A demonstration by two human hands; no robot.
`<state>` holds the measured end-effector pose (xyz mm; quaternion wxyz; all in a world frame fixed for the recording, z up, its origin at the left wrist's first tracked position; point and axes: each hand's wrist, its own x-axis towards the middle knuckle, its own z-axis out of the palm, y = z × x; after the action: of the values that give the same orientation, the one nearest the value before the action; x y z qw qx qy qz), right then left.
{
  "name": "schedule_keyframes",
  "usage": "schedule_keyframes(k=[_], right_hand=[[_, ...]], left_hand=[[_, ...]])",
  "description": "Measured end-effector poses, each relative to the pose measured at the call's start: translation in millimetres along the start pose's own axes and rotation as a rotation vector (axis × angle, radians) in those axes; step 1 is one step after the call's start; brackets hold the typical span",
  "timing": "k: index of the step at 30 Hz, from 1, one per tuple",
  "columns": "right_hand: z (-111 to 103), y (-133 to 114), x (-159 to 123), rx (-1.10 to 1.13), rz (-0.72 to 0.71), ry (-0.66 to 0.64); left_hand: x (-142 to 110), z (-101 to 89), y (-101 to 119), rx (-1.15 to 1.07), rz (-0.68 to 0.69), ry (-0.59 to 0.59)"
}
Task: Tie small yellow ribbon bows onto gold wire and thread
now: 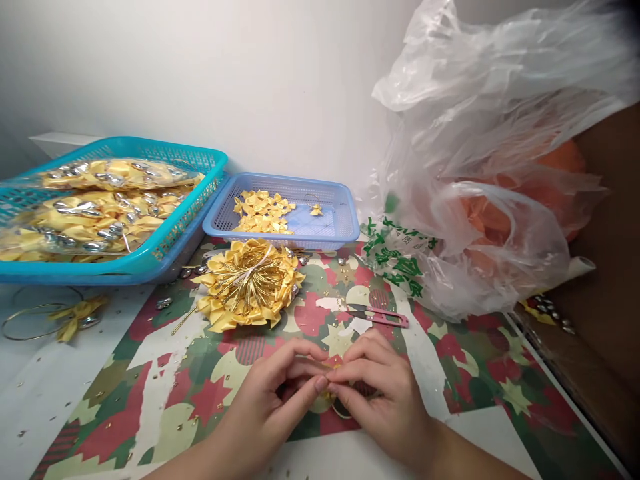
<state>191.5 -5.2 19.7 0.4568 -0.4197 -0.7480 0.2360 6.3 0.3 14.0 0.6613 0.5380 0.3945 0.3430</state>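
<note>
My left hand [273,407] and my right hand [383,393] meet low at the centre, fingertips pinched together over the patterned paper [200,380]. Between them shows a scrap of something small and yellow [334,363], too hidden to name. Just beyond the hands lies a round bundle of yellow ribbon bows on gold wires [250,283]. Pink snips [383,315] lie to the right of that bundle, close to my right hand.
A small blue basket [340,207] holds loose yellow ribbon pieces. A large turquoise basket [150,257] at left holds bagged yellow bows. Crumpled plastic bags [480,200] fill the right side. A wire ring with a bow [50,317] lies far left. A white wall stands behind.
</note>
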Motion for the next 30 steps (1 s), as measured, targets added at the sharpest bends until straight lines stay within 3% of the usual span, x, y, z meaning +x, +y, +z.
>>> schedule_keyframes(k=[5,15,30], right_hand=[[-3,1,2,0.056,0.083,-0.048],[-3,6,1,0.136,0.229,-0.188],[-8,10,6,0.055,0.151,-0.202]], left_hand=[[1,0.4,0,-0.042,-0.044,0.067],[3,-1.5,0,-0.046,-0.092,0.068],[3,-3.8,0,-0.001,-0.068,0.101]])
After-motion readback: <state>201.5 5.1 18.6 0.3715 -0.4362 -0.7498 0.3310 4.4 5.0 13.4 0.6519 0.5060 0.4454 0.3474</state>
